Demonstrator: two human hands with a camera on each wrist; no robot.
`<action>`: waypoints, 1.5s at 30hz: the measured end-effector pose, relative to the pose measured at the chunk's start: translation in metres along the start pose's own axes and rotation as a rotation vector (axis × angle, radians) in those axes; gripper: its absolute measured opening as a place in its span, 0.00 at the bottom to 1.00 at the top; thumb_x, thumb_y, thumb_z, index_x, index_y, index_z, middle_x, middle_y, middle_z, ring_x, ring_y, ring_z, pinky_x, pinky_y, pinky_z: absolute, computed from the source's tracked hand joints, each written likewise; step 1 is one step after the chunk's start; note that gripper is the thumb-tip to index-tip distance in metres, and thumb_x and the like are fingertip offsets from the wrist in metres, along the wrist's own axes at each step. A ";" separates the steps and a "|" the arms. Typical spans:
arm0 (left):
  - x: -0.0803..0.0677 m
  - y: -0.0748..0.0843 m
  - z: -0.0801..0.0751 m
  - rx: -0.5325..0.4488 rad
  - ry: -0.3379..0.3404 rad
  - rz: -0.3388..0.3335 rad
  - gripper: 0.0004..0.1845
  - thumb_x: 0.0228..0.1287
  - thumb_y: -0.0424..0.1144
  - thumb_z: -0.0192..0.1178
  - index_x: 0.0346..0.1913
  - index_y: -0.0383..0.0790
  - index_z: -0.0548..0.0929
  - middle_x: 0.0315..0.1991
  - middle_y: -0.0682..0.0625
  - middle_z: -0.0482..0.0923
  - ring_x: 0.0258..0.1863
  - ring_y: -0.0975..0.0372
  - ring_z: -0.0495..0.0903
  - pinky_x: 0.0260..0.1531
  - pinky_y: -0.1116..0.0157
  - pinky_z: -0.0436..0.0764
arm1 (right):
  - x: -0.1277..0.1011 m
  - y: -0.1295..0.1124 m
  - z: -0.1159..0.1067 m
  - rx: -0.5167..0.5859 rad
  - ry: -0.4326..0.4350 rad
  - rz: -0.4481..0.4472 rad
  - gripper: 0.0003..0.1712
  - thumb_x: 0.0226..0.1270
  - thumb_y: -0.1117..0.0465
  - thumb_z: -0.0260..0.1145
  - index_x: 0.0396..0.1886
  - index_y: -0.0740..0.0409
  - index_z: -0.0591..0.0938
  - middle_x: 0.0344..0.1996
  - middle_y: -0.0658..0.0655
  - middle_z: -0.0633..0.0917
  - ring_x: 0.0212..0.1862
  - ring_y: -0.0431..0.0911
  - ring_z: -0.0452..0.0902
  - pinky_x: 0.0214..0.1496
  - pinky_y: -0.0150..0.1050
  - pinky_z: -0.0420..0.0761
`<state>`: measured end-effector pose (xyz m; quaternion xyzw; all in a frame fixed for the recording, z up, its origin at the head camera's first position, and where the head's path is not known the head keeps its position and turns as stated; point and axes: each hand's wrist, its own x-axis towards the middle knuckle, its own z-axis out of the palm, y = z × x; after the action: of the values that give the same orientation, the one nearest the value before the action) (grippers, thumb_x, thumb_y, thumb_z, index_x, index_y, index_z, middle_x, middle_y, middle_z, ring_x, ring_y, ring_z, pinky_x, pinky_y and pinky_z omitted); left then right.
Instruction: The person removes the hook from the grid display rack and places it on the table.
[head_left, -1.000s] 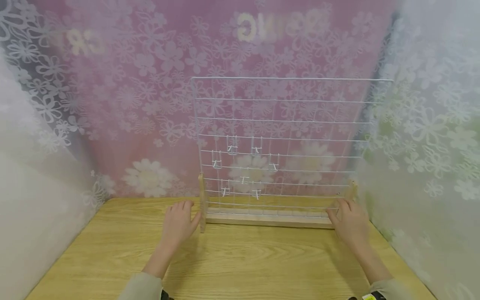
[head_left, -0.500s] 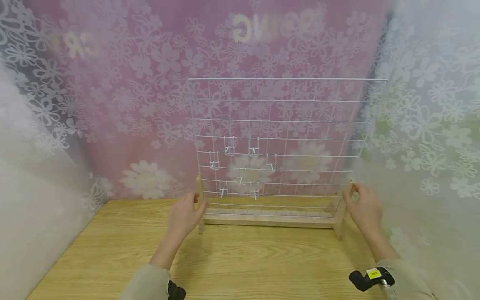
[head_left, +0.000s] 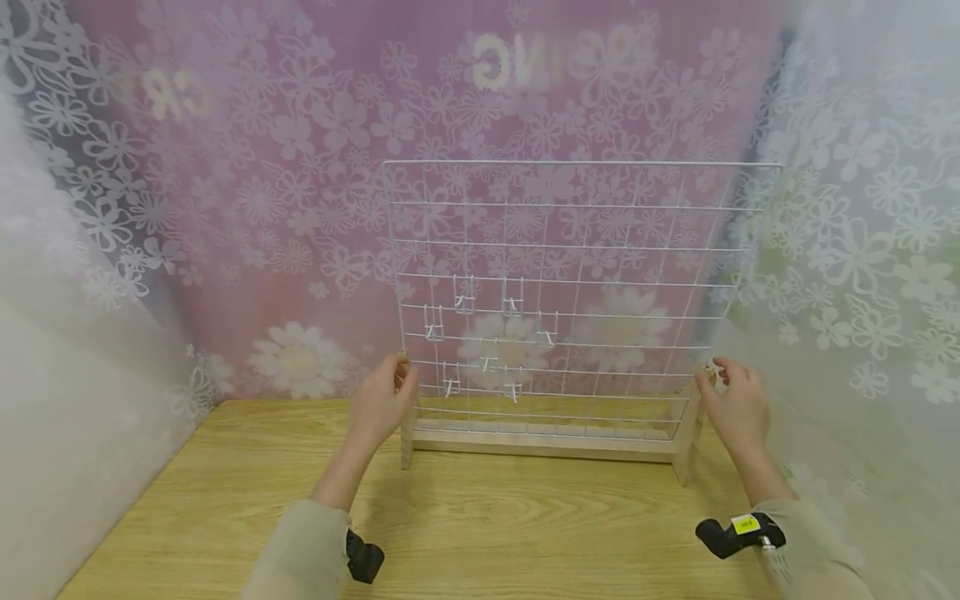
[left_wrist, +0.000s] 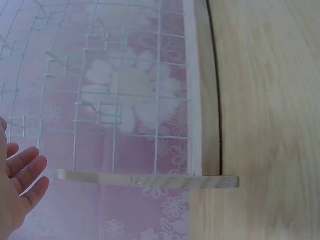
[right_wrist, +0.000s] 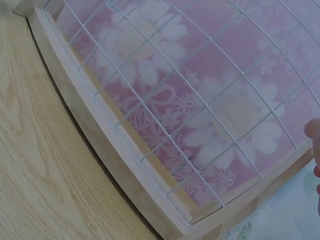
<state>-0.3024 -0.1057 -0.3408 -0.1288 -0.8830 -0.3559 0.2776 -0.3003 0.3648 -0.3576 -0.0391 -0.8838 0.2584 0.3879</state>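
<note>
In the head view, a white wire grid panel (head_left: 555,248) stands upright in a wooden stand with a low crossbar (head_left: 540,441). Several small white wire hooks (head_left: 512,303) hang on its left half. My left hand (head_left: 381,402) is at the top of the left wooden post (head_left: 407,446), thumb in front. Loosely bent fingers (left_wrist: 31,177) show beside that post's end in the left wrist view. Around the top of the right post (head_left: 684,454) is my right hand (head_left: 738,408), thumb and forefinger apart. Only its fingertips show in the right wrist view. Firm contact cannot be made out.
A wood-grain tabletop (head_left: 480,517) lies under the stand. Behind it hangs a pinkish flowered sheet (head_left: 300,233), with pale flowered sheeting (head_left: 870,333) along the right side. A plain pale side (head_left: 82,400) bounds the table at left.
Both hands have moved up along the outer posts, from near the crossbar to the post tops. The right hand has come outside its post. The stand stays in about the same place.
</note>
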 end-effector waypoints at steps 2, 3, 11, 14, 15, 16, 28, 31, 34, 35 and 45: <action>0.005 0.001 -0.001 -0.035 0.010 -0.017 0.17 0.68 0.42 0.50 0.51 0.34 0.76 0.35 0.46 0.79 0.31 0.56 0.78 0.29 0.60 0.77 | 0.001 0.001 0.000 0.008 -0.003 0.001 0.21 0.65 0.58 0.60 0.50 0.71 0.74 0.38 0.71 0.73 0.41 0.62 0.69 0.38 0.57 0.68; 0.007 0.002 -0.002 -0.051 0.019 -0.024 0.17 0.68 0.42 0.50 0.51 0.33 0.76 0.34 0.45 0.79 0.31 0.56 0.78 0.29 0.59 0.77 | 0.001 0.001 0.000 0.012 -0.006 0.004 0.20 0.65 0.59 0.60 0.50 0.71 0.75 0.38 0.70 0.74 0.41 0.62 0.70 0.38 0.56 0.68; 0.021 0.005 -0.006 -0.072 0.035 -0.070 0.17 0.69 0.44 0.48 0.50 0.34 0.76 0.35 0.43 0.80 0.32 0.54 0.78 0.32 0.57 0.77 | 0.006 -0.005 -0.001 0.075 -0.022 0.072 0.20 0.66 0.58 0.59 0.48 0.71 0.77 0.36 0.69 0.75 0.39 0.61 0.72 0.36 0.50 0.67; 0.025 0.007 -0.007 -0.074 0.003 -0.101 0.19 0.69 0.46 0.46 0.52 0.35 0.75 0.37 0.43 0.80 0.34 0.53 0.78 0.34 0.56 0.77 | 0.008 -0.005 0.000 0.080 -0.021 0.108 0.19 0.65 0.59 0.59 0.47 0.72 0.77 0.37 0.70 0.76 0.40 0.62 0.73 0.38 0.51 0.67; 0.027 0.007 -0.007 -0.081 -0.008 -0.112 0.19 0.70 0.47 0.46 0.52 0.36 0.75 0.38 0.43 0.80 0.35 0.53 0.78 0.35 0.56 0.77 | 0.008 -0.004 0.000 0.084 -0.020 0.121 0.19 0.65 0.59 0.60 0.46 0.72 0.77 0.37 0.70 0.76 0.41 0.62 0.73 0.38 0.51 0.67; 0.028 0.008 -0.008 -0.090 -0.017 -0.122 0.20 0.70 0.47 0.46 0.53 0.36 0.75 0.38 0.43 0.80 0.35 0.53 0.78 0.36 0.55 0.76 | 0.009 -0.005 0.001 0.089 -0.022 0.132 0.19 0.65 0.59 0.60 0.46 0.72 0.77 0.37 0.70 0.76 0.41 0.62 0.72 0.39 0.51 0.67; 0.039 0.008 -0.011 -0.205 -0.031 -0.176 0.20 0.70 0.47 0.46 0.54 0.35 0.74 0.41 0.40 0.80 0.40 0.51 0.79 0.40 0.54 0.76 | 0.012 -0.007 0.007 0.159 -0.019 0.287 0.20 0.65 0.58 0.59 0.49 0.70 0.77 0.40 0.69 0.77 0.39 0.52 0.73 0.36 0.38 0.68; 0.040 0.009 -0.012 -0.228 -0.033 -0.180 0.21 0.70 0.47 0.45 0.54 0.35 0.74 0.42 0.40 0.80 0.40 0.51 0.79 0.42 0.54 0.76 | 0.012 -0.006 0.009 0.177 -0.010 0.319 0.21 0.65 0.56 0.60 0.49 0.68 0.77 0.39 0.66 0.77 0.31 0.37 0.69 0.30 0.30 0.67; 0.042 0.011 -0.012 -0.255 -0.038 -0.179 0.22 0.71 0.48 0.44 0.55 0.34 0.73 0.42 0.41 0.81 0.41 0.51 0.79 0.43 0.54 0.76 | 0.011 -0.004 0.012 0.192 0.017 0.324 0.20 0.65 0.56 0.61 0.48 0.67 0.78 0.35 0.63 0.77 0.25 0.26 0.62 0.26 0.27 0.65; 0.043 0.011 -0.013 -0.266 -0.040 -0.183 0.22 0.71 0.48 0.44 0.55 0.34 0.73 0.42 0.41 0.81 0.41 0.51 0.79 0.43 0.55 0.76 | 0.011 -0.003 0.012 0.197 0.026 0.321 0.19 0.64 0.56 0.61 0.48 0.67 0.78 0.33 0.63 0.77 0.24 0.25 0.61 0.26 0.27 0.64; 0.049 0.014 -0.015 -0.294 -0.050 -0.164 0.18 0.72 0.44 0.44 0.50 0.33 0.76 0.41 0.39 0.80 0.40 0.52 0.79 0.42 0.56 0.77 | 0.011 -0.005 0.013 0.160 0.014 0.343 0.20 0.66 0.57 0.59 0.52 0.66 0.77 0.34 0.63 0.77 0.31 0.46 0.70 0.30 0.40 0.66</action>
<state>-0.3305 -0.1049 -0.2957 -0.1044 -0.8355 -0.4996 0.2036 -0.3164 0.3577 -0.3553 -0.1600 -0.8382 0.3899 0.3462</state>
